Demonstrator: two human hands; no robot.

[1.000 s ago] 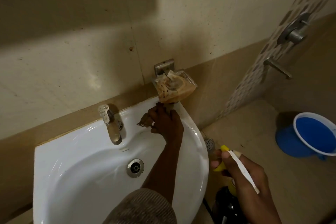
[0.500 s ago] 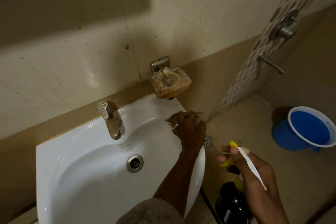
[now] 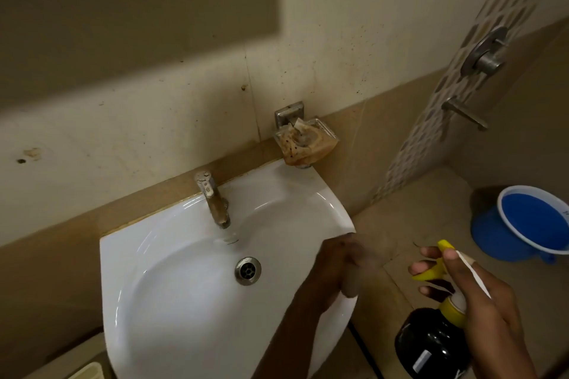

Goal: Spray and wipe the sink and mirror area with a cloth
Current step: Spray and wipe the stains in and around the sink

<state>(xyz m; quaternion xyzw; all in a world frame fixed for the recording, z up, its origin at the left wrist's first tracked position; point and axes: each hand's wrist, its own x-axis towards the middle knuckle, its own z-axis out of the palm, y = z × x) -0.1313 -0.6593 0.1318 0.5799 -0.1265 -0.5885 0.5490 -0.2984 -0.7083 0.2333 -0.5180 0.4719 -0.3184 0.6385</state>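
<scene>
The white sink [image 3: 184, 286] hangs on the wall with a tarnished tap [image 3: 214, 200] and a metal drain [image 3: 248, 270]. My left hand [image 3: 335, 264] is on the sink's right rim, blurred by motion, gripping a small dark cloth [image 3: 351, 284] against the edge. Right of the sink, my right hand [image 3: 480, 301] holds a black spray bottle [image 3: 431, 344] by its yellow trigger head, with the fingers curled round the trigger. No mirror surface is plainly in view.
A stained soap dish [image 3: 304, 140] is fixed to the wall above the sink's back right corner. A blue bucket [image 3: 529, 221] stands on the floor at the right. A shower valve [image 3: 485, 54] and spout [image 3: 465, 112] project from the patterned tile strip.
My left hand has slid with the cloth from under the soap dish along the right rim towards me. My right hand with the bottle has stayed about where it was.
</scene>
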